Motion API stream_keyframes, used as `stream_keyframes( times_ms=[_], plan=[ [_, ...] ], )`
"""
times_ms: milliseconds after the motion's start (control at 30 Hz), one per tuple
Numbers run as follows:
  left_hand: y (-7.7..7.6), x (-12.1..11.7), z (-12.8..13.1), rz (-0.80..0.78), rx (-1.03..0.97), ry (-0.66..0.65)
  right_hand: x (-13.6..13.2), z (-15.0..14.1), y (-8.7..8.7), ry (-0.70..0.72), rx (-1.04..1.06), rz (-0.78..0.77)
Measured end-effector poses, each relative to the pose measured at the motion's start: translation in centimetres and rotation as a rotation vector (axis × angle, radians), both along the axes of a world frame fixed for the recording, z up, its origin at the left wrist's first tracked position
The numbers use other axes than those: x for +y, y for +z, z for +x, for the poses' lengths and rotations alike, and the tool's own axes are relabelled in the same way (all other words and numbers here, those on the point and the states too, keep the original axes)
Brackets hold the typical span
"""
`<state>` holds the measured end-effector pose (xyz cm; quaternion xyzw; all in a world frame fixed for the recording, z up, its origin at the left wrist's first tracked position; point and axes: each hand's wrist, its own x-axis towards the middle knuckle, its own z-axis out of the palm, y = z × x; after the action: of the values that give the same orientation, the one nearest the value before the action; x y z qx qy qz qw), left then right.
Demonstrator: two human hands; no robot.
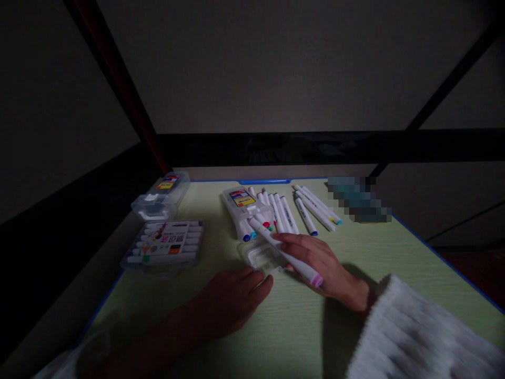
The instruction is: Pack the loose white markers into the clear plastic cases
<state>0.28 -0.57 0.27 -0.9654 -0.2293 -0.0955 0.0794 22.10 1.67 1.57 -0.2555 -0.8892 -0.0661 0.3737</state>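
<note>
My right hand (315, 258) is closed around a white marker (295, 263) with a pink end. The marker slants, its far end at the mouth of an open clear plastic marker case (232, 210). Several markers with blue, teal, red and green ends lie inside that case. Its transparent lid (262, 256) is folded down on the table toward me. With fingers curled, my left hand (236, 297) grips the lid's near edge; its fingertips are partly hidden in the dim light.
Several loose white markers (290, 216) lie behind and right of the case, and another group (315, 208) farther right. A closed clear case (169, 195) and a filled marker box (165, 242) are at left. A blurred-out object (359, 200) lies at the right edge of the green table (402, 273).
</note>
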Motion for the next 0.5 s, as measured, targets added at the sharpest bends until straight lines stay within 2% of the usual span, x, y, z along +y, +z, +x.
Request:
stream_keyframes(
  times_ms=[500],
  plan=[
    [-0.08, -0.06, -0.02, -0.002, -0.011, 0.006, -0.03, -0.11, 0.18, 0.012, 0.002, -0.002]
  ],
)
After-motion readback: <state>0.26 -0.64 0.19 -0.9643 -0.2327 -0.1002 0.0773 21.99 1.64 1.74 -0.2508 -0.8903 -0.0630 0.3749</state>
